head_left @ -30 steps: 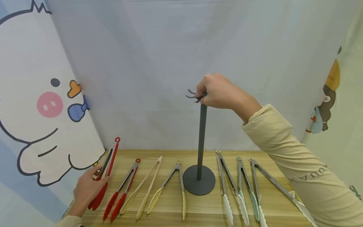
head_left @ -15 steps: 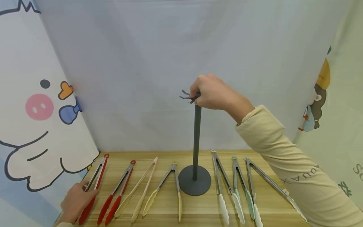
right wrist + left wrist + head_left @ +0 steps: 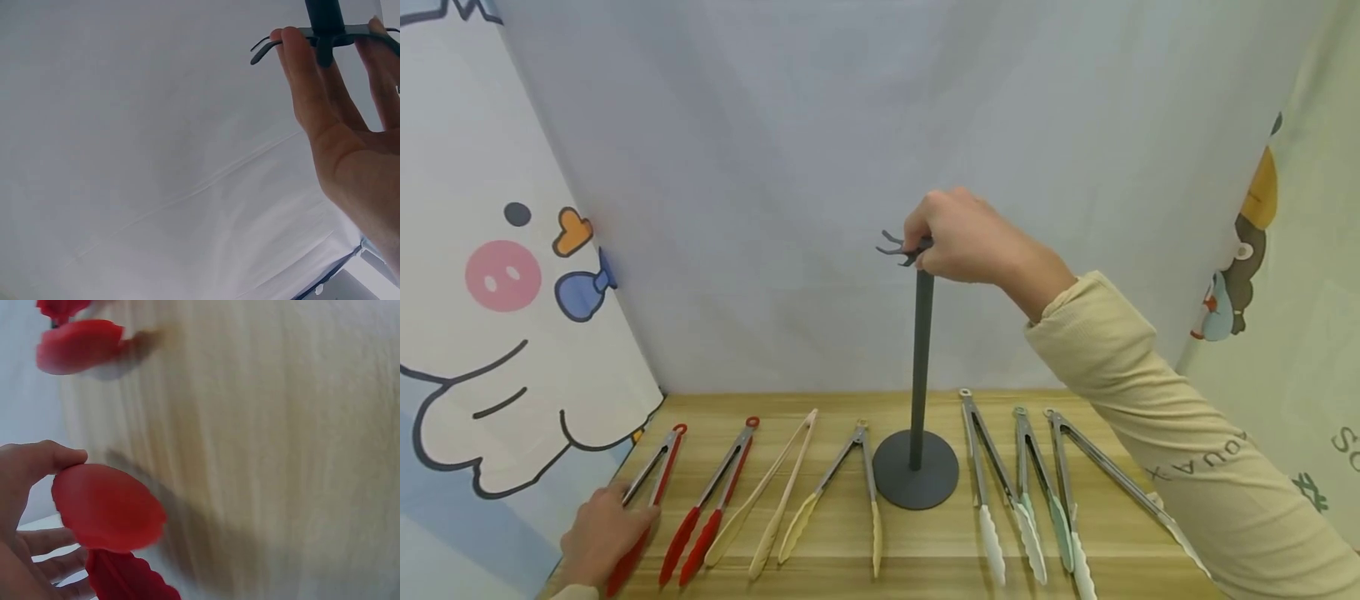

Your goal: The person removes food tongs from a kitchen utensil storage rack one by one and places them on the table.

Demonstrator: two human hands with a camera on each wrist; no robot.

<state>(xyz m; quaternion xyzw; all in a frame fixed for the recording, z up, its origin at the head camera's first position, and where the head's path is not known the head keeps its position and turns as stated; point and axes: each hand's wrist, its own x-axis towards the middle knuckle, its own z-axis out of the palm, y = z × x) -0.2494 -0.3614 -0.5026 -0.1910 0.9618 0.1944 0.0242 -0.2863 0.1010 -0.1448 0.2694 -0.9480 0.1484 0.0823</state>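
At the left end of the wooden table, my left hand [image 3: 598,533] holds metal tongs with red handles and tips [image 3: 664,477]. In the left wrist view its thumb lies on one red tip [image 3: 109,506], with the fingers on the far side. Whether these tongs touch the table cannot be told. My right hand [image 3: 970,237] grips the top of a dark grey stand [image 3: 922,358]. Thin curved hooks [image 3: 891,247] stick out past my fingers there. From below, the right wrist view shows fingers and thumb spread around the hook arms [image 3: 356,36]. The stand is upright on a round base.
Between left hand and stand lie other red tongs [image 3: 730,462], pale beige tongs [image 3: 793,475] and yellow-tipped tongs [image 3: 876,500]. Right of it are white-tipped tongs [image 3: 981,483], green-tipped tongs [image 3: 1060,521] and wide-spread white-tipped tongs [image 3: 1112,468]. A pale cloth wall [image 3: 775,208] stands behind.
My left hand has lowered the red tongs towards the table, and their ring end has sunk. The right hand keeps its grip on the stand's top. The head view has shifted slightly.
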